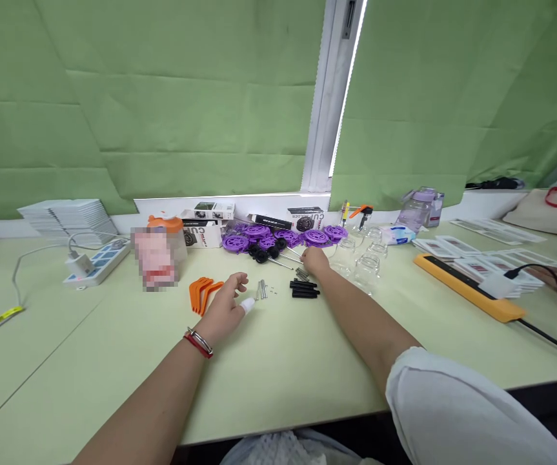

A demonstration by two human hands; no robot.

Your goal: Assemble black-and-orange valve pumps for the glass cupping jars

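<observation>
tabletop, green sheets behind, left grip loosely parted, empty, right grip hold unclear

On your left you're getting a white-and-blue power strip, with a stack of white panels sitting just beyond. Over right, an orange power strip is lying by some white cards, a purple-lidded bottle is standing farther back, and a pale bag is slouching way right.
</observation>
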